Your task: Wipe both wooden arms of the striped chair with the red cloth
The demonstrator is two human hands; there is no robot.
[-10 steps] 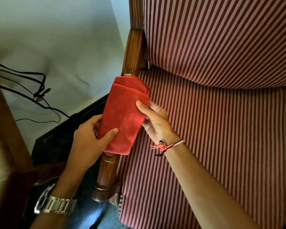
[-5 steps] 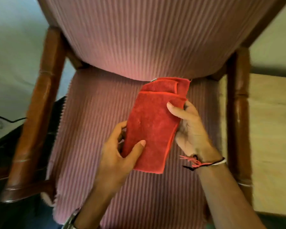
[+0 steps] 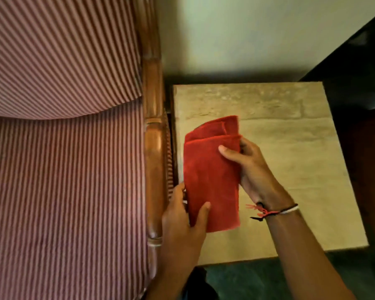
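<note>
- Pale wall [image 3: 247,29] beyond the hands; dark floor nearer the wearer.
- Red cloth [image 3: 212,174]: folded into a long pad, held in the air between both hands, just right of the chair arm, not touching it.
- Left hand [image 3: 182,224]: thumb over the cloth's lower left corner, fingers behind; closed on it.
- Right hand [image 3: 247,167]: pinching the cloth's upper right edge.
- Wooden arm [image 3: 154,148]: immediately left of the left hand; unwiped as far as can be judged. The other arm is out of view.
- Striped seat [image 3: 63,191]: further left.
- Beige side table [image 3: 290,148]: beneath the hands.
- Containers: none in view.
</note>
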